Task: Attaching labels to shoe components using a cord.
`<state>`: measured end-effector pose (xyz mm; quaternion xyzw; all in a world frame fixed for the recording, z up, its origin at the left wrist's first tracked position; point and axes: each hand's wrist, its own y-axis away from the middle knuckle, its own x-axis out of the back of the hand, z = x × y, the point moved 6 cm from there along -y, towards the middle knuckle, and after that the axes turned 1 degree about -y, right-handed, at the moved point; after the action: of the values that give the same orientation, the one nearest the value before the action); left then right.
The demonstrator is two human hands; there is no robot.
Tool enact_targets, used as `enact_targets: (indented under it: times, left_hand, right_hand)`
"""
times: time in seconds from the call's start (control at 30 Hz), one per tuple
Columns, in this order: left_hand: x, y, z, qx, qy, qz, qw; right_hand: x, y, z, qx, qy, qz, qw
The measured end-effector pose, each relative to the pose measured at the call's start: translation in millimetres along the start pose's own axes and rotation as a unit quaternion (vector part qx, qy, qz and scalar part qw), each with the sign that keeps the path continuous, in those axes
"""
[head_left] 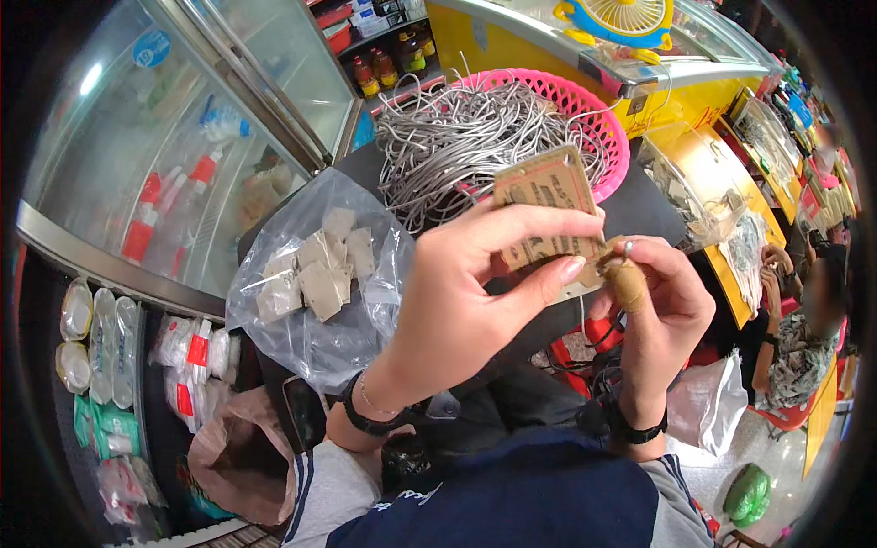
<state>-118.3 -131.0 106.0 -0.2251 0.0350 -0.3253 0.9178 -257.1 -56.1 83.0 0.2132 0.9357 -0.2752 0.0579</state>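
Printed brown cardboard tags, with small holes near the corners, are held up before me, seemingly more than one together. My left hand grips them between thumb and fingers. At their right edge my right hand is closed in a pinch, its thumb wrapped in tan tape; what lies between the fingertips is too small to make out. A thin pale cord hangs below the tags. Just beyond, a pink plastic basket holds a tangled heap of grey cords. Left of my hands, a clear plastic bag contains several cardboard tags.
The basket and bag rest on a dark surface. Glass-doored fridge stands at left, yellow freezer with a fan behind. A brown sack sits lower left, a white bag at right. Another person sits far right.
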Motion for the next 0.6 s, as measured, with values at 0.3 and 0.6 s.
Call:
enact_targets:
  times: [0.3,0.6]
  left_hand:
    - [6.8,-2.2,4.3,0.012,0.080,0.036,0.996]
    - [6.4,-5.3,3.6,0.023,0.036,0.009,0.999]
  right_hand:
    - [0.3,2.1,-2.2,0.036,0.092,-0.065,0.993]
    - [-0.7,0.0,3.2,0.002,0.120,-0.078,0.990]
